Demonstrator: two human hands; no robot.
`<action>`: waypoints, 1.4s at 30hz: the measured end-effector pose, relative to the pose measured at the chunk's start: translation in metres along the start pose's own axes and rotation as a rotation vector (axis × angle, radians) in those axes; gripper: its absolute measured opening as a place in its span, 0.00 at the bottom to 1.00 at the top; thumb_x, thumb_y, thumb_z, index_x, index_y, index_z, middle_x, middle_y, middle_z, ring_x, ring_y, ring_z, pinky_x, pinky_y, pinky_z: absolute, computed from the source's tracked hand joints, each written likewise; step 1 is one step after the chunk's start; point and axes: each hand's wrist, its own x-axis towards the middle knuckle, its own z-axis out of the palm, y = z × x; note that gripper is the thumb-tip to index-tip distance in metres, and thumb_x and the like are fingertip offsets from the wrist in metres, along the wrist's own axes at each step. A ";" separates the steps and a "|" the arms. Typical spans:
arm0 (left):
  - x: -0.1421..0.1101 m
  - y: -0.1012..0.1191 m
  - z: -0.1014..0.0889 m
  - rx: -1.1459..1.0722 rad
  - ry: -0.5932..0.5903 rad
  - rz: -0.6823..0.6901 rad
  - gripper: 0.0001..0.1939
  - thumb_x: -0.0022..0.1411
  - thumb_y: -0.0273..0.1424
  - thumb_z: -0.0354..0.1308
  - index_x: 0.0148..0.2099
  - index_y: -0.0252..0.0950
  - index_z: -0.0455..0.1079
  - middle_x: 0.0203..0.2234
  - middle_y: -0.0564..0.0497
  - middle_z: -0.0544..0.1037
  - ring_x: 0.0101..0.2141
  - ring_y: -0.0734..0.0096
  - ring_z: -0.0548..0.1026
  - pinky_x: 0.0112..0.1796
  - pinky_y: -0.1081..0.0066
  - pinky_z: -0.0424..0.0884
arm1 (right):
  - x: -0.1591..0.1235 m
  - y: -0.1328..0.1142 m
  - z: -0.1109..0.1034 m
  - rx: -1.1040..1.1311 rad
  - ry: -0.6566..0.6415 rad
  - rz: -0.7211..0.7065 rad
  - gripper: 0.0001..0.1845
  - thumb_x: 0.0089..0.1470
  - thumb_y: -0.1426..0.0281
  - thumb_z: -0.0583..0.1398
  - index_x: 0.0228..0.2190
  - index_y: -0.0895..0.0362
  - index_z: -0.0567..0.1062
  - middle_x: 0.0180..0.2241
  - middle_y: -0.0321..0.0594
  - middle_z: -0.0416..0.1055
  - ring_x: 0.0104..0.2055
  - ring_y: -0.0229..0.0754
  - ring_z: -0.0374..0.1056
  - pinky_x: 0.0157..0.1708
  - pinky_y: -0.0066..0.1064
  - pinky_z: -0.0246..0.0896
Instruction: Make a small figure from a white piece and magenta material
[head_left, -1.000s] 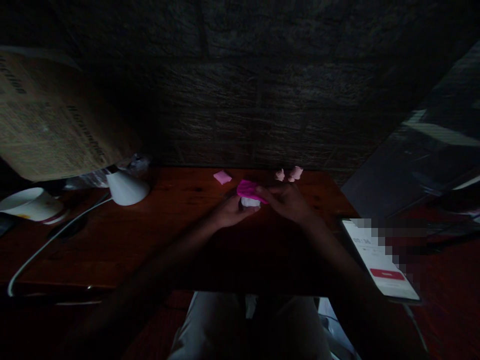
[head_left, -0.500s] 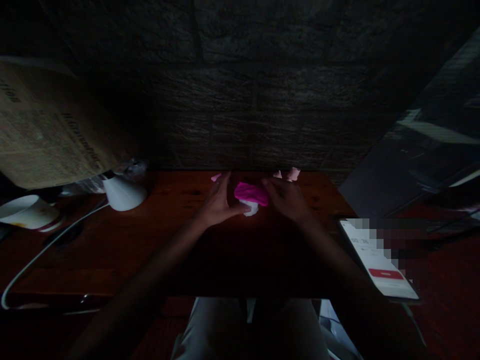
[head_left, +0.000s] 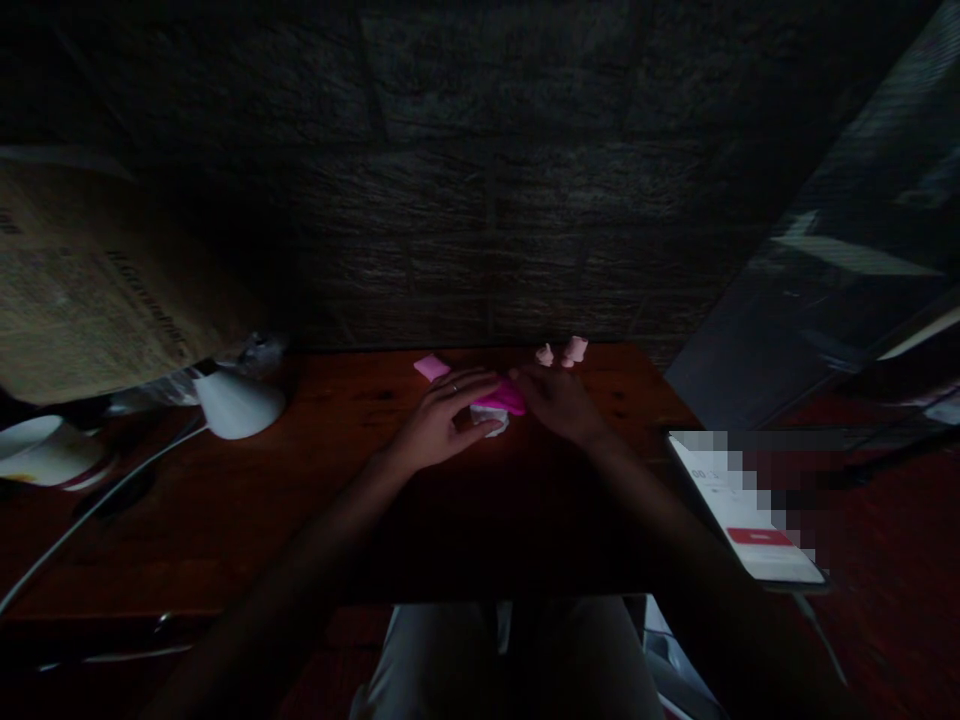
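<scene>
A soft magenta piece (head_left: pixel 510 398), its material unclear in the dim light, lies over a white lump (head_left: pixel 491 416) on the wooden table. My left hand (head_left: pixel 442 415) wraps round the pair from the left, fingers across the top of the magenta piece and thumb against the white lump. From the right, my right hand (head_left: pixel 559 400) has its fingers curled at the magenta piece's edge; its fingertips are partly hidden. Behind my left fingers is a flat pink piece (head_left: pixel 431 367). Beyond my right hand stand a small pink roll (head_left: pixel 575 349) and a smaller pink lump (head_left: pixel 544 355).
A white cone-shaped base (head_left: pixel 238 405) with a cable and a paper cup (head_left: pixel 49 450) are at the left, below a brown printed paper bag (head_left: pixel 97 280). A lit phone (head_left: pixel 750 515) lies at the right edge. A dark brick wall (head_left: pixel 450 220) closes off the back.
My left fingers have come down from upright beside the magenta piece to lie across it, uncovering more of the flat pink piece. My right hand stays at the magenta edge. The view has shifted slightly.
</scene>
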 end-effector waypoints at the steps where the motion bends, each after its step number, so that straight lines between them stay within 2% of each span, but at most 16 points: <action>1: 0.000 0.001 0.000 -0.008 -0.015 0.002 0.24 0.63 0.36 0.67 0.61 0.44 0.73 0.58 0.42 0.78 0.60 0.54 0.75 0.60 0.48 0.71 | 0.000 0.001 0.000 0.014 -0.003 0.003 0.20 0.67 0.56 0.54 0.33 0.54 0.80 0.30 0.41 0.80 0.32 0.43 0.74 0.36 0.33 0.65; 9: 0.001 0.003 -0.001 -0.051 -0.062 -0.029 0.20 0.66 0.32 0.64 0.59 0.42 0.74 0.57 0.42 0.79 0.58 0.56 0.76 0.59 0.50 0.72 | 0.003 0.009 0.002 0.227 -0.079 0.112 0.21 0.62 0.54 0.57 0.32 0.57 0.81 0.31 0.40 0.80 0.32 0.42 0.73 0.35 0.32 0.65; 14: -0.001 0.000 0.003 -0.036 0.000 -0.057 0.17 0.66 0.32 0.63 0.57 0.41 0.75 0.59 0.42 0.77 0.58 0.57 0.77 0.58 0.52 0.73 | 0.003 0.010 0.001 0.295 -0.091 0.153 0.22 0.59 0.52 0.59 0.28 0.57 0.79 0.25 0.37 0.75 0.27 0.39 0.68 0.31 0.31 0.62; 17: -0.002 -0.003 0.003 0.005 0.060 -0.100 0.23 0.65 0.33 0.66 0.61 0.39 0.71 0.59 0.40 0.77 0.57 0.56 0.77 0.58 0.53 0.73 | 0.003 0.011 0.000 0.300 -0.080 0.171 0.22 0.59 0.52 0.58 0.26 0.57 0.77 0.22 0.36 0.72 0.26 0.39 0.66 0.29 0.31 0.60; 20: -0.002 -0.004 -0.001 0.021 0.075 -0.102 0.25 0.64 0.34 0.66 0.62 0.38 0.70 0.57 0.39 0.78 0.57 0.56 0.77 0.58 0.54 0.73 | 0.004 0.013 0.001 0.335 -0.077 0.200 0.21 0.58 0.52 0.60 0.27 0.57 0.78 0.23 0.37 0.73 0.27 0.40 0.68 0.31 0.31 0.62; 26: -0.002 -0.007 -0.005 0.025 0.090 -0.075 0.21 0.66 0.27 0.61 0.60 0.38 0.72 0.58 0.40 0.77 0.58 0.58 0.76 0.59 0.53 0.73 | 0.006 0.010 0.004 0.411 -0.097 0.281 0.16 0.58 0.57 0.62 0.30 0.57 0.79 0.26 0.40 0.77 0.29 0.41 0.73 0.33 0.31 0.66; 30: -0.003 -0.008 -0.005 -0.020 0.035 -0.056 0.24 0.64 0.25 0.61 0.62 0.38 0.70 0.59 0.39 0.76 0.59 0.56 0.75 0.59 0.52 0.72 | 0.004 0.007 0.005 0.492 -0.125 0.296 0.11 0.58 0.61 0.63 0.34 0.56 0.79 0.29 0.39 0.78 0.29 0.40 0.74 0.32 0.31 0.68; 35: -0.005 -0.009 -0.003 -0.018 -0.006 -0.087 0.25 0.63 0.29 0.64 0.62 0.39 0.70 0.62 0.38 0.73 0.61 0.53 0.73 0.61 0.50 0.69 | 0.003 0.005 0.004 0.402 -0.171 0.300 0.16 0.62 0.56 0.60 0.31 0.55 0.77 0.27 0.40 0.78 0.30 0.43 0.76 0.34 0.32 0.69; 37: -0.006 -0.010 -0.002 -0.004 0.009 -0.116 0.30 0.63 0.32 0.66 0.65 0.39 0.67 0.64 0.37 0.70 0.63 0.50 0.70 0.63 0.49 0.67 | 0.003 0.003 0.002 0.317 -0.151 0.292 0.20 0.63 0.54 0.58 0.28 0.55 0.76 0.25 0.39 0.77 0.29 0.42 0.74 0.33 0.32 0.67; 39: -0.007 -0.013 -0.001 -0.015 0.020 -0.135 0.39 0.61 0.35 0.68 0.71 0.38 0.59 0.67 0.35 0.66 0.66 0.48 0.66 0.65 0.47 0.64 | 0.003 0.001 0.000 0.262 -0.130 0.283 0.22 0.64 0.53 0.57 0.27 0.55 0.76 0.24 0.39 0.76 0.28 0.42 0.73 0.33 0.32 0.66; 42: -0.010 -0.017 0.003 -0.033 -0.002 -0.169 0.48 0.59 0.40 0.70 0.74 0.38 0.51 0.70 0.33 0.60 0.69 0.46 0.61 0.67 0.47 0.60 | 0.003 -0.001 -0.001 0.232 -0.094 0.255 0.21 0.64 0.55 0.57 0.28 0.55 0.77 0.26 0.39 0.76 0.30 0.41 0.72 0.34 0.31 0.64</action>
